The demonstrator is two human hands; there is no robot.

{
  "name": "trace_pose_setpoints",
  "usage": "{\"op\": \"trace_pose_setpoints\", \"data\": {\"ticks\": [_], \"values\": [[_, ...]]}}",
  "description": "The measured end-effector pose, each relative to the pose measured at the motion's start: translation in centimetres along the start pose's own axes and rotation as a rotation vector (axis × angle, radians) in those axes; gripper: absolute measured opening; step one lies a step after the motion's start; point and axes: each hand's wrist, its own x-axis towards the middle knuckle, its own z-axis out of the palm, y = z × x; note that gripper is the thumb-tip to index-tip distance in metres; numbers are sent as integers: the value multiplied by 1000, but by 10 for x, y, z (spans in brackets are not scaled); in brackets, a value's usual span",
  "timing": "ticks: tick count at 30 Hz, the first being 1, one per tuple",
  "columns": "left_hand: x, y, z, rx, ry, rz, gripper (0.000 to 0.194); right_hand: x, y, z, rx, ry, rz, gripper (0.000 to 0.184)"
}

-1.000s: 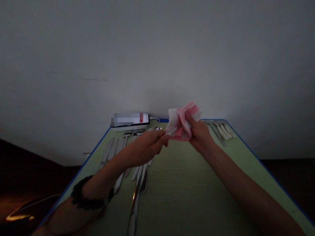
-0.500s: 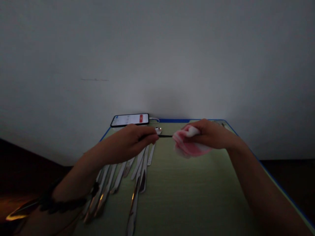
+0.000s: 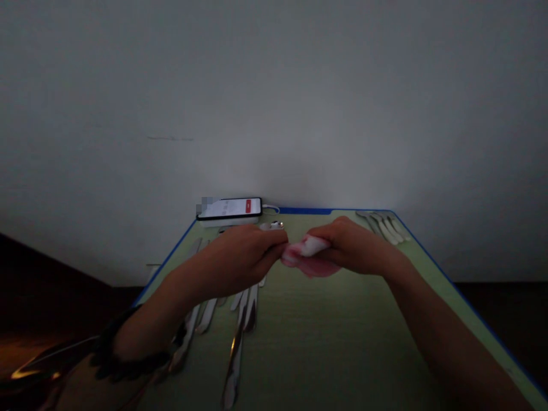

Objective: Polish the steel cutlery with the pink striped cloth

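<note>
At centre frame, a cloth (image 3: 310, 264) is being grasped by the right hand (image 3: 351, 242). The closed left hand (image 3: 252, 251) is being met by it; a hidden utensil is presumably being gripped there. Cutlery (image 3: 232, 377) is being carried by the table (image 3: 334, 331) at lower left. Wiping is apparently being performed; a firm left hold is being called for next.

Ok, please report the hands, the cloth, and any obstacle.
Right hand: grip on pink-white cloth. Left hand: closed at cloth's end, anything inside hidden. Nearest clutter: cutlery below left hand.
</note>
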Motion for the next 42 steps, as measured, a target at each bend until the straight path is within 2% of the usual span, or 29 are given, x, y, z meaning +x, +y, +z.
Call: {"op": "trace_pose_setpoints", "data": {"ticks": [5,10,12,17,20,24,27,30,35,38,42], "values": [[-1,-2,-12,-43,67,-36,31,-2,16,-9,87,99,172,26],[-4,-13,-24,-175,118,-123,31,0,27,-11,148,260,294,35],[-4,-16,-24,-267,158,-157,31,3,26,-7,233,382,340,37],[7,-10,-3,-525,212,-217,31,18,23,21,698,867,484,44],[15,-2,13,-579,187,-223,30,25,25,36,1006,991,472,41],[23,0,26,-584,191,-260,31,29,26,43,1349,962,452,34],[25,0,31,-585,201,-289,31,31,23,46,1512,915,463,28],[27,1,36,-606,216,-295,30,33,18,49,1562,887,449,26],[30,6,46,-697,205,-276,26,32,14,51,1493,913,459,28],[27,7,44,-777,113,-203,22,31,16,49,1442,910,469,30],[21,4,34,-794,-114,-136,24,30,16,47,1409,875,462,36]]}}
